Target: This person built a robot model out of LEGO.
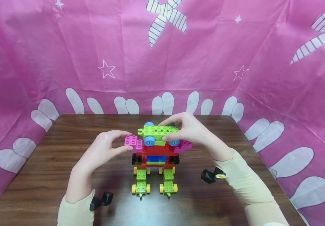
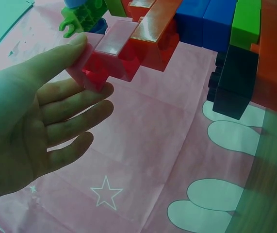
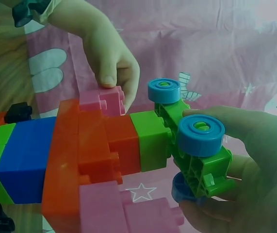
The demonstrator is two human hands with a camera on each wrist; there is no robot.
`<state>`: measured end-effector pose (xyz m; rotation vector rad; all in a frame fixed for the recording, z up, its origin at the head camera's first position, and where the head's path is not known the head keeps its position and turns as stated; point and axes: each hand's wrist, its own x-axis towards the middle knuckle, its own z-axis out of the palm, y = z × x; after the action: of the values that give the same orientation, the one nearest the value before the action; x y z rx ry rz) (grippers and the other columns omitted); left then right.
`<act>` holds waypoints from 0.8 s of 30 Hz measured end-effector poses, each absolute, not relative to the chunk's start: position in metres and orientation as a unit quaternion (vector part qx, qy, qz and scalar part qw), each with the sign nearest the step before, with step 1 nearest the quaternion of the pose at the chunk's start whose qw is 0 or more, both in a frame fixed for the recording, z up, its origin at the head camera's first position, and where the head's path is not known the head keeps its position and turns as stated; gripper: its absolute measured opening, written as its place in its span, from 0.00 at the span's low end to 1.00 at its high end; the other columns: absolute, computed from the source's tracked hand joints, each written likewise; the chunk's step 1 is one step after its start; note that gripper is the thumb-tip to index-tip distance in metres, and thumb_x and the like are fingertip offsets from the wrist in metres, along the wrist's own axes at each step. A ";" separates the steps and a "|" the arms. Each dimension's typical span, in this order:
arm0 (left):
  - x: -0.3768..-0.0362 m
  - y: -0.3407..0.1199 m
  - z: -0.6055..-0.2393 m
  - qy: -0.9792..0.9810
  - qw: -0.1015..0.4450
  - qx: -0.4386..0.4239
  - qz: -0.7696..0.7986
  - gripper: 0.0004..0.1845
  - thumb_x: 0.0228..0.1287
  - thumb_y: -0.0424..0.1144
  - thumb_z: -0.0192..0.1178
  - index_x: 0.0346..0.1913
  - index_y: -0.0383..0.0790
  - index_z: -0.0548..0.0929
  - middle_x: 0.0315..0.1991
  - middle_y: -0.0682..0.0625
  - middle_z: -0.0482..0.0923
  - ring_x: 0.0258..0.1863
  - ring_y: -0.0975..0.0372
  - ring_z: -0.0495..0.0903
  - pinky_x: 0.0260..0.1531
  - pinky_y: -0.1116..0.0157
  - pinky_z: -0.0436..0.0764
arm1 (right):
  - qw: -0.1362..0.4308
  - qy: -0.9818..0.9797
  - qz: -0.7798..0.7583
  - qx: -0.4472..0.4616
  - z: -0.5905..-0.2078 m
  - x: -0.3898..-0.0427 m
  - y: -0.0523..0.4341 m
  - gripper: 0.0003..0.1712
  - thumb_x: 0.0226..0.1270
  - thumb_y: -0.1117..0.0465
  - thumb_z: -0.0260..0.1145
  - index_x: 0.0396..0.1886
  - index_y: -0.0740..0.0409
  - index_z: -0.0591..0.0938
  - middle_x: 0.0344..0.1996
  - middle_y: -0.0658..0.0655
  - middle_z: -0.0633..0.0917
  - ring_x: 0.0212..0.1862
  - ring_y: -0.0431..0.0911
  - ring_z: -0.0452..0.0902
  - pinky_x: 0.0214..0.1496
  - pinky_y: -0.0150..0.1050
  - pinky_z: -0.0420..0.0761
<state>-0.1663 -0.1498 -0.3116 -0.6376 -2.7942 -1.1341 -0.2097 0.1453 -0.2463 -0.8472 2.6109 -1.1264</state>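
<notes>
A figure of toy building bricks stands upright on the table, with red bricks [image 1: 154,150] and blue bricks [image 1: 156,159] in its body. My left hand [image 1: 101,152] pinches the pink brick [image 1: 130,140] at the end of the figure's left-side arm, between thumb and fingers. On top lies a green wheeled base [image 1: 158,129] with blue wheels [image 3: 201,136]. My right hand [image 1: 189,128] holds this base by its right end, thumb in front and fingers behind. In the right wrist view the base sits against a green brick [image 3: 150,141]; whether it is fully pressed on I cannot tell.
Two green wheeled bases with yellow wheels, one left [image 1: 141,180] and one right [image 1: 168,182], form the feet. Black bricks [image 1: 136,159] stick out at the sides. The brown wooden table [image 1: 66,138] ends at a pink patterned cloth [image 1: 140,69] behind.
</notes>
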 end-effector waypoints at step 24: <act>-0.165 -0.147 -0.311 -0.907 0.032 -0.204 -0.366 0.26 0.56 0.47 0.72 0.57 0.41 0.82 0.52 0.48 0.84 0.55 0.52 0.80 0.52 0.50 0.81 | 0.082 0.882 -0.364 -0.289 -0.251 -0.206 0.143 0.22 0.51 0.53 0.76 0.49 0.50 0.87 0.42 0.48 0.88 0.22 0.46 0.69 0.26 0.38 0.74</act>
<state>-0.1649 -0.1475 -0.3110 -0.6269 -2.7938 -1.1271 -0.2065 0.1426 -0.2513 -0.8632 2.6331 -1.0879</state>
